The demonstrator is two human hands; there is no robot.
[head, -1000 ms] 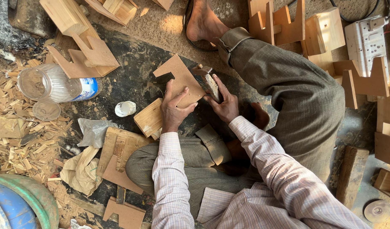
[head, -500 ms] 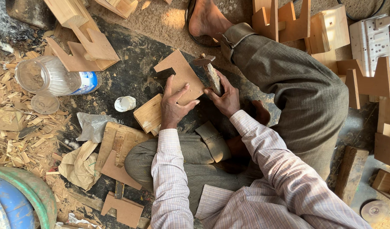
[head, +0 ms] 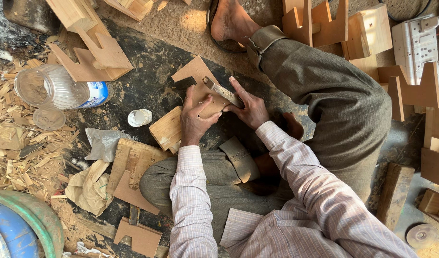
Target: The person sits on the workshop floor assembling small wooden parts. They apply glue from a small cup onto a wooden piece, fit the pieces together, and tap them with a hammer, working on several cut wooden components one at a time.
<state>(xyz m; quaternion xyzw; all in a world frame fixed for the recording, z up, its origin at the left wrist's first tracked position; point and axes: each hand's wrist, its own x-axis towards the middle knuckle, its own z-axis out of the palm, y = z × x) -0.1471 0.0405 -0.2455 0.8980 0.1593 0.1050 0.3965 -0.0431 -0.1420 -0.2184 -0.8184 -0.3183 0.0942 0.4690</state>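
I sit cross-legged on the ground. My left hand (head: 196,120) presses down on a notched, flat wooden cut-out (head: 196,76) that lies on a small square wood block (head: 167,128). My right hand (head: 249,107) grips a flat metal file (head: 222,91) with a worn handle, its blade laid across the cut-out's right edge. Both hands nearly touch over the piece. My bare foot in a sandal (head: 227,24) rests just beyond it.
A clear plastic jar (head: 57,87) lies on its side at left, its lid (head: 48,118) and a small white cap (head: 139,117) nearby. Similar wooden cut-outs (head: 92,59) lie around, with shavings (head: 14,143) at left. A white power strip (head: 414,45) sits top right, a blue-green tub (head: 18,229) bottom left.
The cut-out has turned slightly under my left hand, and my right hand has slid the file forward along its edge. The view has shifted a little.
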